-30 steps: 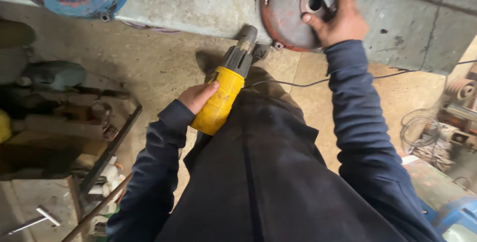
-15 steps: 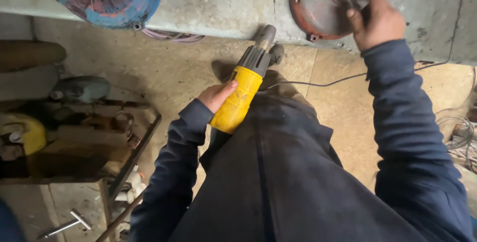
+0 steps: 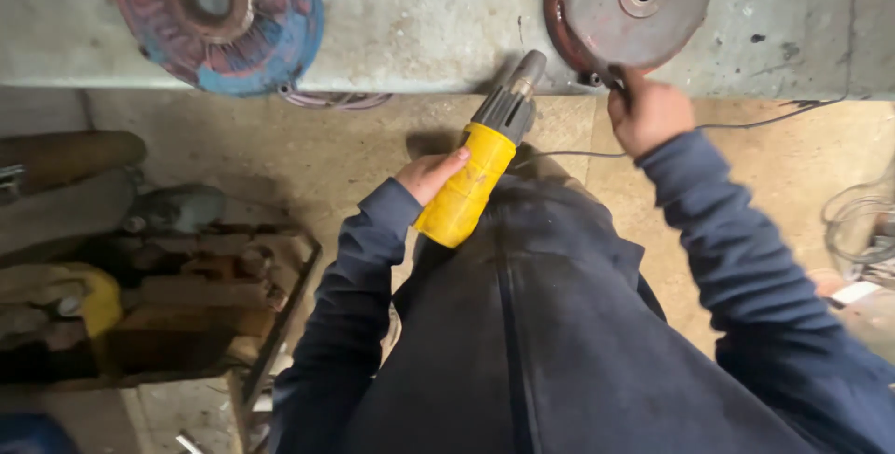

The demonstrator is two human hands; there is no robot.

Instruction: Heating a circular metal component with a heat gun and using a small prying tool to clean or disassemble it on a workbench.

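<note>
The grinder (image 3: 474,174), yellow with a grey nose, is lying slanted in the clenched left hand (image 3: 427,174). The right hand (image 3: 645,114) is reaching past it, gripping the rusty cover's (image 3: 626,8) lower rim.

The power tool (image 3: 471,179) has a smooth yellow plastic body with a grey ribbed front, the round cover (image 3: 629,8) is matt, rusty reddish metal, and the far wall (image 3: 429,16) is rough grey concrete.

— What kind of place is shown?
— A repair workshop: bare concrete floor (image 3: 308,156), worn motor end covers (image 3: 216,16) against the wall, scrap metal in a crate (image 3: 186,286), a yellow power tool (image 3: 475,174).
</note>
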